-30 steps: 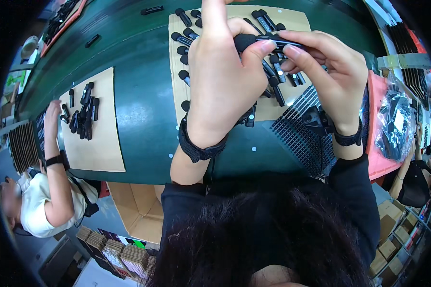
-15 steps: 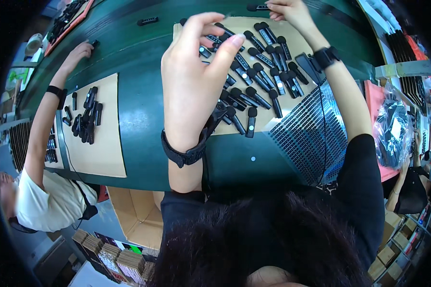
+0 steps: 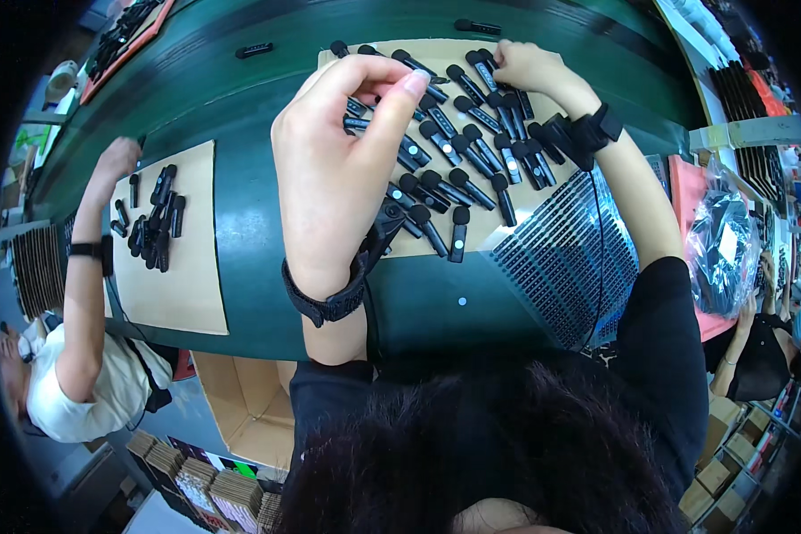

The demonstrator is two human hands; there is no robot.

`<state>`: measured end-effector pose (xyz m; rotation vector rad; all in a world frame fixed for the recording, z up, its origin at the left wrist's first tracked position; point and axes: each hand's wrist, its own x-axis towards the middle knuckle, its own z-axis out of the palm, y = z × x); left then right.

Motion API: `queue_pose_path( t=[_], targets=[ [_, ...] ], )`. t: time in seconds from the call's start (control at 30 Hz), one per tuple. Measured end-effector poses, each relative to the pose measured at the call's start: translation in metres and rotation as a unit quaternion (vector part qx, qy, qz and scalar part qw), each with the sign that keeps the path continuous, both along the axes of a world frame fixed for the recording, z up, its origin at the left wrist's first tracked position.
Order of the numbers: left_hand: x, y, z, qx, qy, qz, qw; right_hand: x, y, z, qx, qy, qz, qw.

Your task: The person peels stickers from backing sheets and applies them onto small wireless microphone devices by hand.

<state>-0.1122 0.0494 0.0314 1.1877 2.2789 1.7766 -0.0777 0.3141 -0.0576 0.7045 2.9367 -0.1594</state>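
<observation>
A worker in black sleeves leans over a green table point(image 3: 418, 311), left hand point(image 3: 334, 165) raised above a spread of small black microphones point(image 3: 457, 236), thumb and forefinger brought together at the tips, the other fingers curled; whether anything thin is pinched there cannot be made out. The right hand point(image 3: 536, 71) reaches to the far right of the tan cardboard point(image 3: 481, 224), fingers bent and at the head of one microphone point(image 3: 489, 68); from here its grip on the piece is hidden. The microphones lie loosely over the cardboard, some touching, and two more point(image 3: 478, 26) point(image 3: 254, 51) rest on the table beyond it. Pale markings run along several bodies, too small to read; a few carry round white dots. Rows of dark printed marks, also illegible from here, cover a clear sheet point(image 3: 556, 258) overlapping the cardboard's near right corner.
</observation>
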Motion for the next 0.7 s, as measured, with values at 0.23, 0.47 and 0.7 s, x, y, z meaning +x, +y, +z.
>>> queue_pose_path(
  t=[0.23, 0.47, 0.7],
  targets=[
    [0.006, 0.002, 0.001, 0.007, 0.033, -0.018, 0.999, 0.014, -0.01, 0.0, 0.06, 0.002, -0.02, 0.998],
    [0.001, -0.001, 0.002, 0.004, 0.018, -0.033, 0.999, 0.036, -0.033, 0.027, -0.313, 0.281, 0.053, 0.906],
    [0.012, -0.005, 0.005, 0.137, -0.154, -0.109, 0.973, 0.069, -0.096, 0.065, -0.296, 0.435, 0.142, 0.838]
  ],
)
